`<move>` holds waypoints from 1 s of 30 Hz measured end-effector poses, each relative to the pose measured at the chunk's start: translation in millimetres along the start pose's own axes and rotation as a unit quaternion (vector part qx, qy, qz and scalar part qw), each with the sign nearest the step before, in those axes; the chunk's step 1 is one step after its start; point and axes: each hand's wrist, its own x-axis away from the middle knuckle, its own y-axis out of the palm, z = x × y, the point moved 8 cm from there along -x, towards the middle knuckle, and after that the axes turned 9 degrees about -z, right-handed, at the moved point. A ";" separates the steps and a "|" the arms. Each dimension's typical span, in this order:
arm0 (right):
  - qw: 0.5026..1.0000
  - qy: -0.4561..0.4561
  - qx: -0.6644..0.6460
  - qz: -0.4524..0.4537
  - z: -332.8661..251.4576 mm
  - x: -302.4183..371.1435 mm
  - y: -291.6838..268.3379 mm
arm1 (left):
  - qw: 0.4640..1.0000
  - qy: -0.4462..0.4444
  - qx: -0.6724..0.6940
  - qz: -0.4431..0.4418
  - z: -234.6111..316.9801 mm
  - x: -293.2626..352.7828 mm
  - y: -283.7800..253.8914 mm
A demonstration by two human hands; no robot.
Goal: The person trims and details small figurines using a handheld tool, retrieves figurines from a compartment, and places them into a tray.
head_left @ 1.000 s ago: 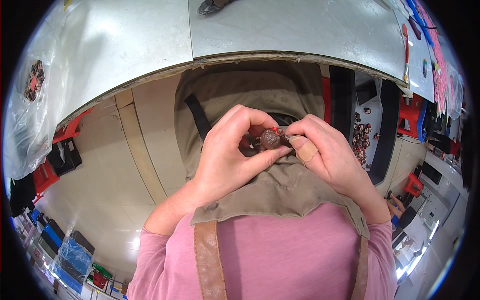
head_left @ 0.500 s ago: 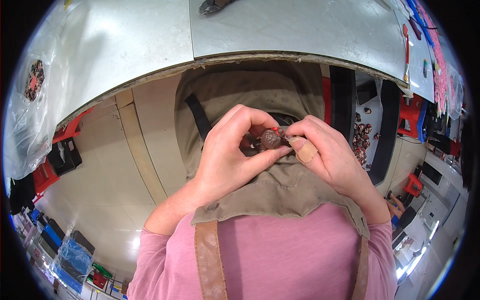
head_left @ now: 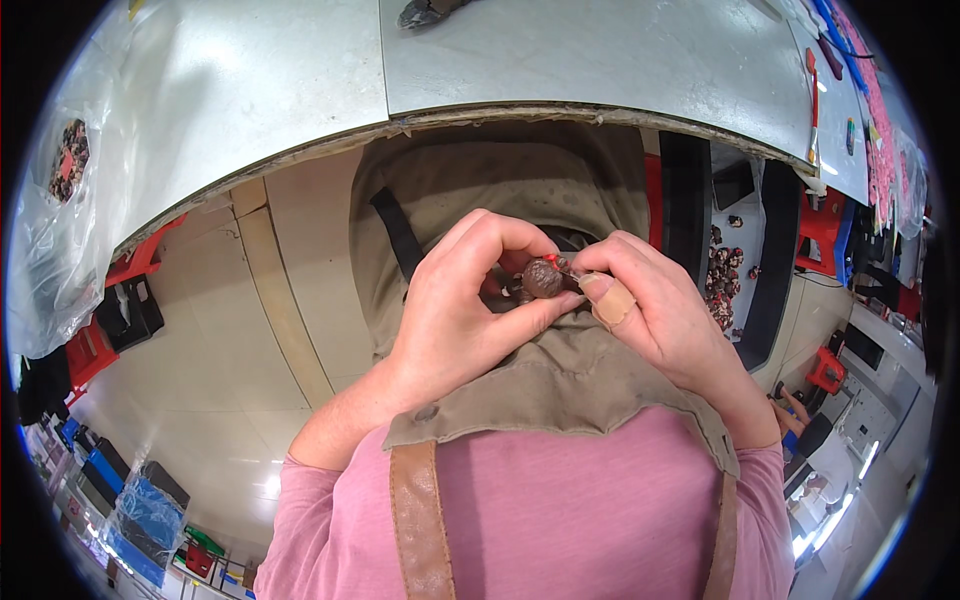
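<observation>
Over my lap, my left hand (head_left: pixel 465 290) pinches a small figurine with a round dark-brown head (head_left: pixel 543 279) and a bit of red at its upper side. Its lower part is mostly hidden behind my fingers. My right hand (head_left: pixel 650 300) meets it from the right, thumb and index finger closed on a thin, pointed tool (head_left: pixel 573 272) whose tip touches or nearly touches the figurine. What kind of tool it is cannot be made out. A tan bandage or tape (head_left: pixel 613 303) wraps my right thumb. Beneath both hands lies my olive apron (head_left: pixel 480 170).
A grey-topped table (head_left: pixel 260 80) curves across ahead. To the right, a black-sided tray (head_left: pixel 765 290) holds several small dark and red pieces. A clear plastic bag (head_left: pixel 90 240) with similar pieces lies at the left. Red stools (head_left: pixel 822 230) stand below table height; a red-handled brush (head_left: pixel 813 100) lies far right.
The brown head has turned very slightly between my fingers. Both hands otherwise stay in the same place.
</observation>
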 end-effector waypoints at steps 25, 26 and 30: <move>0.992 -0.058 -0.008 0.110 -2.2 10.0 -16.5 | 1.000 -0.019 0.013 -0.007 -0.2 -5.8 5.6; 0.987 -0.094 -0.061 0.114 3.4 7.8 -14.1 | 1.000 -0.025 0.006 0.005 -6.5 -5.6 7.2; 0.983 -0.123 -0.085 0.104 -7.6 11.8 -21.9 | 0.992 -0.075 0.102 0.009 -22.9 0.5 10.7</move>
